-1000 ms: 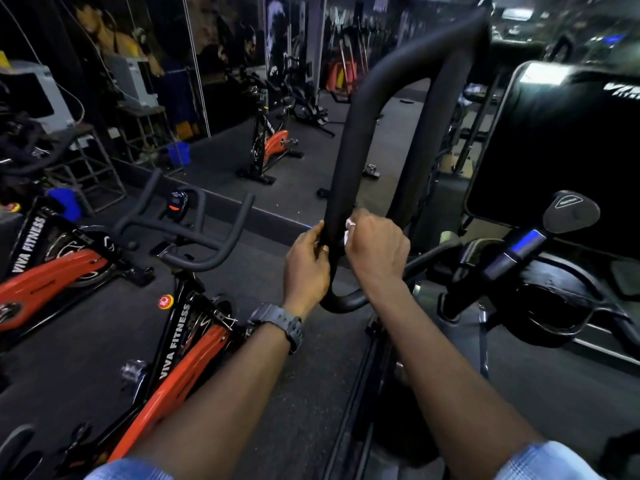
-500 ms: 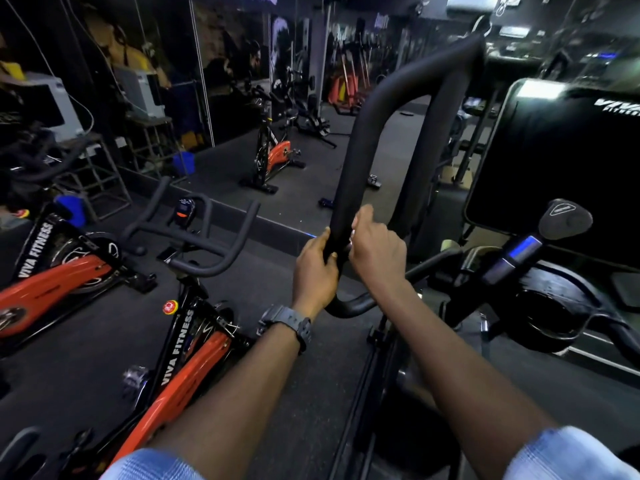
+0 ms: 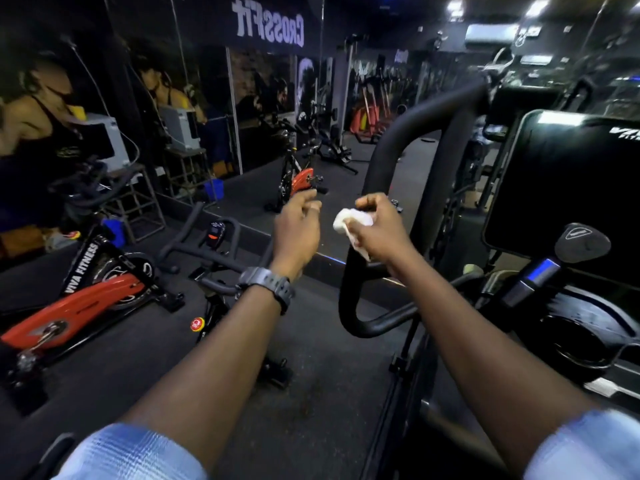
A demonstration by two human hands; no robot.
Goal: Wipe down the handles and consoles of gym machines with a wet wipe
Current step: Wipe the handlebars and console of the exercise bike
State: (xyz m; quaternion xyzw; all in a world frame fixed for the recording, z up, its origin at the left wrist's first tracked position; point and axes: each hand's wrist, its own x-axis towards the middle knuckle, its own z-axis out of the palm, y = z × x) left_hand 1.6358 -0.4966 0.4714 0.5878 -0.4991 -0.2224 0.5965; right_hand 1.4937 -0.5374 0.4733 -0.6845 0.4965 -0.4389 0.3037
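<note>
A thick black looped handle (image 3: 388, 161) of a gym machine rises in front of me, its lower bend (image 3: 353, 320) curving toward the machine's body. My right hand (image 3: 377, 230) grips a crumpled white wet wipe (image 3: 349, 220) just in front of the handle, off its surface. My left hand (image 3: 298, 226), with a dark watch on the wrist, hovers to the left of the handle with loosely curled fingers and holds nothing. The machine's black console panel (image 3: 561, 188) stands to the right.
A spin bike with black handlebars (image 3: 207, 251) and a small display stands close on the left. An orange spin bike (image 3: 86, 299) is farther left. A mirror wall (image 3: 242, 116) runs behind them. Dark rubber floor (image 3: 311, 393) lies below my arms.
Both hands have come off the looped handle. The left hand moved left and opened loosely; the right hand pulled back with the wipe, which now shows plainly. The camera tilted up.
</note>
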